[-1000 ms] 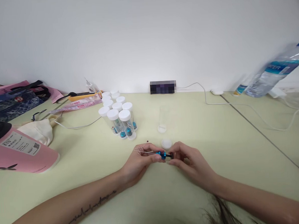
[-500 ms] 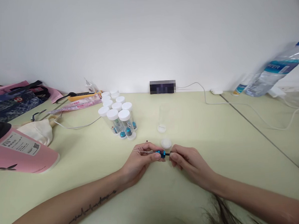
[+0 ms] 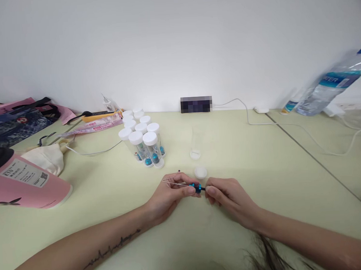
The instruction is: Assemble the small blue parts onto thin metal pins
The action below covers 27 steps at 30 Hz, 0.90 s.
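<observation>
Between the thumb and fingers of my left hand [image 3: 174, 193] is a small shiny blue metal piece [image 3: 196, 187]. A long thin wire loop [image 3: 173, 183] runs out of it toward the left, over my fingers. My right hand [image 3: 222, 192] is closed in a pinch on the black rod [image 3: 203, 189] at the blue piece's right end; the rest of the rod is hidden by the fingers. Just beyond my hands a white cap [image 3: 200, 172] lies on the table. Behind it stands an uncapped clear tube [image 3: 197, 140] with a white base.
Several white-capped clear tubes [image 3: 151, 139] with blue pieces inside stand grouped to the left. A pink cup [image 3: 34, 179] is at far left, near a cloth pouch [image 3: 50, 156]. A dark display [image 3: 196, 105] stands against the wall. A water bottle [image 3: 332, 82] leans at right.
The blue piece has shifted slightly right and down, with my right hand still on the rod. A dark gap now shows between its blue parts. The tubes and cap have stayed put.
</observation>
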Each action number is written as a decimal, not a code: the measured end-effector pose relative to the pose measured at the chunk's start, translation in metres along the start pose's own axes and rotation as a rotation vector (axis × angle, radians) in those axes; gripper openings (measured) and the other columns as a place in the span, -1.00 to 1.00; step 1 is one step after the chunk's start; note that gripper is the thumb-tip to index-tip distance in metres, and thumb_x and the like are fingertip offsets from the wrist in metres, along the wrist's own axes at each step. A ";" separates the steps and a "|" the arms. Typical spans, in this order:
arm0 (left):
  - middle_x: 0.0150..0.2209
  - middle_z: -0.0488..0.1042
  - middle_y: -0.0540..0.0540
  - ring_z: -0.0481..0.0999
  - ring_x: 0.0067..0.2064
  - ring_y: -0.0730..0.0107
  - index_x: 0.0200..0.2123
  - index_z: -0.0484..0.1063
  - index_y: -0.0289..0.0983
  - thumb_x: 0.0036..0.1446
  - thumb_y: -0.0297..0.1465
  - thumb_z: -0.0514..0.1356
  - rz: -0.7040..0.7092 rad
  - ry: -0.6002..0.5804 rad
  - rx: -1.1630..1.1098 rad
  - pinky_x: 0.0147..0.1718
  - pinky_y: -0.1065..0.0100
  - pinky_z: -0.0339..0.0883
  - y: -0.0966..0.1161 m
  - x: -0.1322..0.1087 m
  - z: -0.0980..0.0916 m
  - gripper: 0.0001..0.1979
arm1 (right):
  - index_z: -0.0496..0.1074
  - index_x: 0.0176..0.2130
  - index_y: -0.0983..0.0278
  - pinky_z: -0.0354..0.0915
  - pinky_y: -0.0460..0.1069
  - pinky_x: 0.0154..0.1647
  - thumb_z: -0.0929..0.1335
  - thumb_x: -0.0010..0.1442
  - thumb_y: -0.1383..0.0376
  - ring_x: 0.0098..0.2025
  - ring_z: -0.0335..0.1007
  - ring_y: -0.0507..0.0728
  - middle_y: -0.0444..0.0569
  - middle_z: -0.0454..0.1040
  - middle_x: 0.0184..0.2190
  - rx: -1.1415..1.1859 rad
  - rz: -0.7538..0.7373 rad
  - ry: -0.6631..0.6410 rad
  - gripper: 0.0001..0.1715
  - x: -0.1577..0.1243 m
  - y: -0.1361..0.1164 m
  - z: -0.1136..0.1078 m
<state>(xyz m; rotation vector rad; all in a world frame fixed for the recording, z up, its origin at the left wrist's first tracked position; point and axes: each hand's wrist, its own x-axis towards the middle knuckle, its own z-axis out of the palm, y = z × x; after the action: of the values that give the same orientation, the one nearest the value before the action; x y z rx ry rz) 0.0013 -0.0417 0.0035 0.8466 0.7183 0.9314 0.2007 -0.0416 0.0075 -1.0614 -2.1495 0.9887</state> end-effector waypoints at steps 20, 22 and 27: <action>-0.35 0.56 -0.10 0.51 -0.31 0.43 -0.36 0.51 -0.34 -0.06 -0.49 0.33 -0.007 -0.009 -0.031 -0.21 0.38 0.32 0.000 0.000 -0.002 -0.87 | 0.32 -0.24 0.23 0.14 -0.12 -0.48 0.31 0.21 0.24 -0.48 0.22 0.02 -0.18 0.30 -0.53 0.036 0.037 0.143 -0.89 -0.002 0.003 0.004; -0.35 0.56 -0.10 0.51 -0.32 0.44 -0.36 0.50 -0.35 -0.05 -0.49 0.32 -0.005 -0.014 -0.031 -0.22 0.39 0.32 0.000 0.000 -0.002 -0.88 | 0.32 -0.21 0.23 0.16 -0.12 -0.47 0.33 0.19 0.25 -0.47 0.23 0.02 -0.17 0.31 -0.52 0.053 0.030 0.155 -0.85 -0.002 0.003 0.005; -0.39 0.54 -0.06 0.51 -0.34 0.46 -0.37 0.51 -0.36 -0.07 -0.51 0.33 -0.007 -0.037 -0.022 -0.23 0.41 0.33 0.000 0.001 -0.003 -0.88 | 0.29 -0.46 0.26 0.05 -0.12 -0.53 0.22 0.28 0.13 -0.55 0.14 -0.01 -0.18 0.26 -0.60 0.016 0.046 0.047 -0.65 -0.002 0.001 0.001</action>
<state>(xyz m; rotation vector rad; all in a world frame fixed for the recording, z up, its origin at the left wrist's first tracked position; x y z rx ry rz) -0.0004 -0.0403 0.0018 0.8390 0.6780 0.9138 0.2011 -0.0429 0.0058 -1.1197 -2.0852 0.9898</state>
